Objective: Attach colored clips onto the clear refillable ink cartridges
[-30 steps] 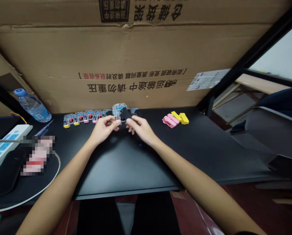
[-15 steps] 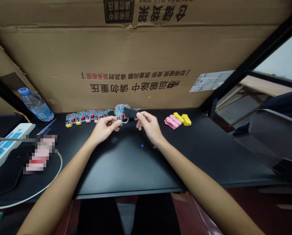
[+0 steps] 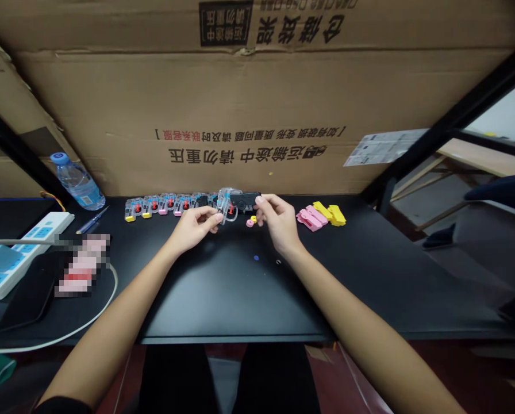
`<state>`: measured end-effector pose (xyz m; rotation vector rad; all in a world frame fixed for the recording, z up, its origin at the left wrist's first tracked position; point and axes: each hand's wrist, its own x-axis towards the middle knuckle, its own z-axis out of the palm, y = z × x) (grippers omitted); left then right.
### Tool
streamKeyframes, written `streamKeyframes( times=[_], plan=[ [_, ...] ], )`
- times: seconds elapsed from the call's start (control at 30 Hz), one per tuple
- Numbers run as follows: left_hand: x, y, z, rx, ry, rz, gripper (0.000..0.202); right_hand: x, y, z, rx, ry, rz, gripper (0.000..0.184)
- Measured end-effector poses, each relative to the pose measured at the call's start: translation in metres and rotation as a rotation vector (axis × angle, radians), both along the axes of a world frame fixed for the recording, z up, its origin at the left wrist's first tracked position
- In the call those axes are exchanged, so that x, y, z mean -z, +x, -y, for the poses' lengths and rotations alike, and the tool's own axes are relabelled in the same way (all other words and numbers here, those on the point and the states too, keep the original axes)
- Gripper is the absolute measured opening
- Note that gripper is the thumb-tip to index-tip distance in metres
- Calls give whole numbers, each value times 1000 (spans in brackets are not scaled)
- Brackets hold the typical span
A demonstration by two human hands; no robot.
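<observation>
My left hand [image 3: 196, 227] pinches a clear plastic cartridge [image 3: 225, 204] with a red part inside, held just above the black table [image 3: 240, 287]. Beside it, my right hand [image 3: 277, 221] pinches a flat black piece [image 3: 243, 199], drawn a little away from the cartridge to the right. Two small round bits, one pink [image 3: 249, 222] and one yellow [image 3: 253, 218], lie on the table between my hands. A row of clear cartridges [image 3: 162, 205] with red, pink and yellow parts lines the table's back edge to the left.
Pink clips [image 3: 311, 218] and yellow clips [image 3: 331, 214] lie at the back right. A water bottle [image 3: 77, 182], a screwdriver [image 3: 91, 221], a power strip [image 3: 20, 244] and a white cable [image 3: 80, 328] are at the left. A cardboard box [image 3: 249, 109] walls the back.
My right hand has drawn the black piece away from the clear cartridge to the right. Two small round bits now lie on the table between my hands. The view shifted slightly.
</observation>
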<state>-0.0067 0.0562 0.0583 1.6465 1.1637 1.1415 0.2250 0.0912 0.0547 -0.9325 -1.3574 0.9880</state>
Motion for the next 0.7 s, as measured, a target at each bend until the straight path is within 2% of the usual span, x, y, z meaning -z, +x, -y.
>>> streamKeyframes(
  times=[0.1, 0.2, 0.3, 0.43, 0.6, 0.7],
  plan=[
    [3, 3, 0, -13, -20, 33, 41, 7, -8, 5, -40, -13, 33, 48],
    [4, 5, 0, -11, -9, 64, 43, 17, -26, 18, -269, -55, 185, 46],
    [2, 5, 1, -7, 22, 66, 44, 19, -34, 26, -346, -61, 198, 46],
    [1, 5, 1, -34, 21, 58, 46, 12, -28, 24, -289, -104, 161, 47],
    [7, 2, -1, 36, 11, -25, 45, 10, -18, 9, -217, -136, 71, 52],
    [9, -5, -4, -10, 55, -113, 40, 12, 4, -15, -18, -104, 59, 55]
  ],
)
